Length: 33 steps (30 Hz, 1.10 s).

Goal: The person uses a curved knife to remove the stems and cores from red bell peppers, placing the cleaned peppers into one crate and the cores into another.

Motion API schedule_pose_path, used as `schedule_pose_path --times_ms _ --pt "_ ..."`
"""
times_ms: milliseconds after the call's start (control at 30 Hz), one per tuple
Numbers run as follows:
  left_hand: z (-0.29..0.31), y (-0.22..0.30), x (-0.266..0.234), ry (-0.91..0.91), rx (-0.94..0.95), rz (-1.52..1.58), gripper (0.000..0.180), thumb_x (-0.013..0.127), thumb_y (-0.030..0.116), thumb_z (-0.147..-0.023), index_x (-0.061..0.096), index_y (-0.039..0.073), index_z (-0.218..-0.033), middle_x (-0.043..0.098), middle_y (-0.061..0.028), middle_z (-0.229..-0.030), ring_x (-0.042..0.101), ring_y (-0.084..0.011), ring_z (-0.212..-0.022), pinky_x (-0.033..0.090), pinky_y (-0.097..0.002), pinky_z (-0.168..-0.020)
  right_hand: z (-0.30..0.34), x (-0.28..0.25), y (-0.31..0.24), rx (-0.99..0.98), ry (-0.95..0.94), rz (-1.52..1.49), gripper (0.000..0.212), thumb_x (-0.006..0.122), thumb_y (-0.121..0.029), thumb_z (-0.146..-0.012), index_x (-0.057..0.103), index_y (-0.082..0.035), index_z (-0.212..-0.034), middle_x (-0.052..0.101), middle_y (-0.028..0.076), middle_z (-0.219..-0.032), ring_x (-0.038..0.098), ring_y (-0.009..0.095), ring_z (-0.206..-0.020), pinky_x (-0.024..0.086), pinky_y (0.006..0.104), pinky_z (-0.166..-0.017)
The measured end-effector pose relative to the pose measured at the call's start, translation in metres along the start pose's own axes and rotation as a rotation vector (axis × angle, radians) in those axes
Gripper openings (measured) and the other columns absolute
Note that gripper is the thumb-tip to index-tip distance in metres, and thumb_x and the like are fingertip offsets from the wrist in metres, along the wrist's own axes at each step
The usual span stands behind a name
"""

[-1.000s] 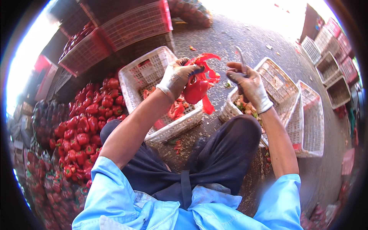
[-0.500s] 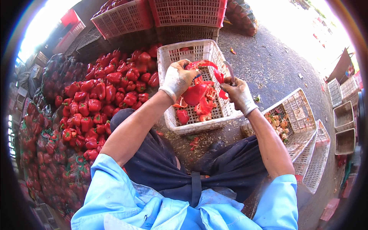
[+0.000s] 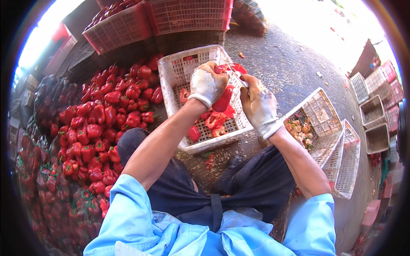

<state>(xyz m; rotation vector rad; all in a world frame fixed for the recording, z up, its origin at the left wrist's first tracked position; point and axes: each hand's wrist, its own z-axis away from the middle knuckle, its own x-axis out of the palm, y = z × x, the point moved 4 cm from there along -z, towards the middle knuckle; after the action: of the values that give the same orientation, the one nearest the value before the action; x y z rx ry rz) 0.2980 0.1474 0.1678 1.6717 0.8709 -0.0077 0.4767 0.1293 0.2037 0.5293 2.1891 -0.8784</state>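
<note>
My left hand (image 3: 208,84), in a stained white glove, is closed around a cut red bell pepper (image 3: 222,100) over the white plastic crate (image 3: 200,147). My gloved right hand (image 3: 259,102) grips a small knife (image 3: 234,73) by its end. Its thin, curved blade reaches up to the pepper's far side; the handle is hidden in my fingers. Below my hands, pepper pieces (image 3: 215,120) lie in the crate, cut side up in places.
A large heap of whole red peppers (image 3: 99,115) lies to the left, beside filled net bags (image 3: 55,187). A tilted crate (image 3: 318,128) with pepper cores (image 3: 300,133) stands at the right. Stacked red and white crates (image 3: 188,17) stand beyond. Scraps dot the floor (image 3: 282,64).
My right hand has turned over and come closer to my left, bringing the knife blade against the pepper. The whole view has shifted slightly, with the surroundings moving left.
</note>
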Motion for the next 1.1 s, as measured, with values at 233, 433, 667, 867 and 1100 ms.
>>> schedule_pose_path --times_ms 233,433,667,867,1100 --pt "-0.007 0.073 0.076 -0.162 0.042 -0.049 0.027 0.067 0.024 -0.081 0.071 0.002 -0.095 0.073 -0.0258 -0.095 0.072 -0.0412 -0.094 0.056 -0.0465 -0.085 0.008 -0.057 0.05 -0.044 0.158 0.327 0.015 0.059 -0.016 -0.099 0.061 -0.006 -0.109 0.069 0.02 -0.094 0.069 0.042 -0.085 0.053 0.0525 -0.073" --pt "0.016 0.144 0.142 -0.375 0.088 -0.102 0.028 0.068 0.023 -0.079 0.072 0.003 -0.1 0.074 -0.0249 -0.101 0.072 -0.0411 -0.101 0.055 -0.0462 -0.089 0.052 -0.089 0.124 0.15 0.185 0.416 0.013 0.059 -0.017 -0.1 0.059 -0.006 -0.106 0.068 0.02 -0.089 0.068 0.042 -0.081 0.053 0.0529 -0.069" --pt "0.052 0.182 0.203 -0.466 0.228 -0.229 0.038 0.064 0.031 -0.083 0.071 0.002 -0.107 0.073 -0.0256 -0.111 0.071 -0.0395 -0.108 0.053 -0.0458 -0.096 0.091 -0.117 0.178 0.317 0.293 0.444 0.015 0.056 -0.021 -0.101 0.057 -0.007 -0.098 0.069 0.02 -0.077 0.07 0.042 -0.073 0.054 0.0539 -0.064" --pt "0.067 0.193 0.24 -0.512 0.305 -0.347 0.04 0.064 0.034 -0.087 0.071 0.002 -0.11 0.074 -0.0247 -0.109 0.072 -0.0377 -0.105 0.056 -0.0446 -0.093 0.105 -0.138 0.183 0.332 0.312 0.583 0.015 0.057 -0.021 -0.097 0.06 -0.006 -0.101 0.069 0.021 -0.074 0.071 0.042 -0.07 0.055 0.0539 -0.064" --pt "0.088 0.199 0.263 -0.522 0.363 -0.392 0.037 0.063 0.034 -0.09 0.072 0.003 -0.109 0.074 -0.0227 -0.107 0.073 -0.0367 -0.104 0.057 -0.0449 -0.09 0.11 -0.148 0.183 0.201 0.233 0.574 0.02 0.065 -0.015 -0.09 0.058 -0.006 -0.106 0.07 0.022 -0.081 0.071 0.043 -0.081 0.055 0.0524 -0.072"
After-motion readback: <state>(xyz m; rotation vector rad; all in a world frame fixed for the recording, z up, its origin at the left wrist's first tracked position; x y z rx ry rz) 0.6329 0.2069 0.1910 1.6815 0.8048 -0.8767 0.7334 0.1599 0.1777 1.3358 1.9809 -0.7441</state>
